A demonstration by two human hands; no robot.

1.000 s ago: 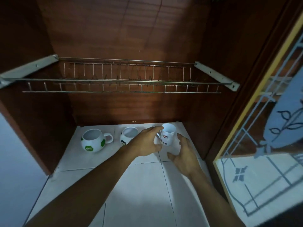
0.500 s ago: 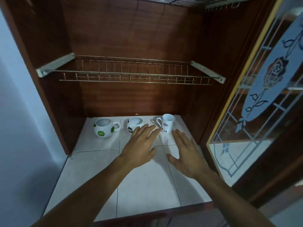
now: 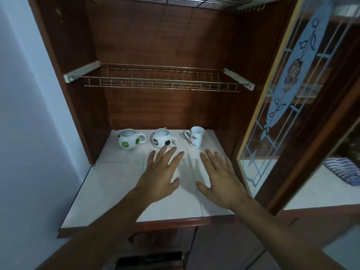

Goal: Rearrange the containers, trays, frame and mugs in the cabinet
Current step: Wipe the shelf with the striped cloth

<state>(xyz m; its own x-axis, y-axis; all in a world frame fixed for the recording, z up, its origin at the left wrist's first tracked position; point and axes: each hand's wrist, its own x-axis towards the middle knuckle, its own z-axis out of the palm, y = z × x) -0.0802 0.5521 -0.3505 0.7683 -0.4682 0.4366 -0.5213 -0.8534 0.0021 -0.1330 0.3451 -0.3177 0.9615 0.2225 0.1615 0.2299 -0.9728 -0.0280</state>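
Note:
Three mugs stand in a row at the back of the white tiled cabinet floor. A round white mug with green patches is at the left. Beside it is a round white mug with black patches. A taller white mug with red lettering stands at the right. My left hand and my right hand are spread flat with straight fingers in front of the mugs, holding nothing. The left fingertips lie just short of the black-patched mug.
A wire dish rack spans the cabinet above the mugs, with a second wire shelf at the top. The glass cabinet door with a rose pattern stands open at the right. A striped cloth shows behind it.
My left hand has let go of the tall mug and both hands have drawn back toward me with fingers spread. The view has pulled back and tilted up.

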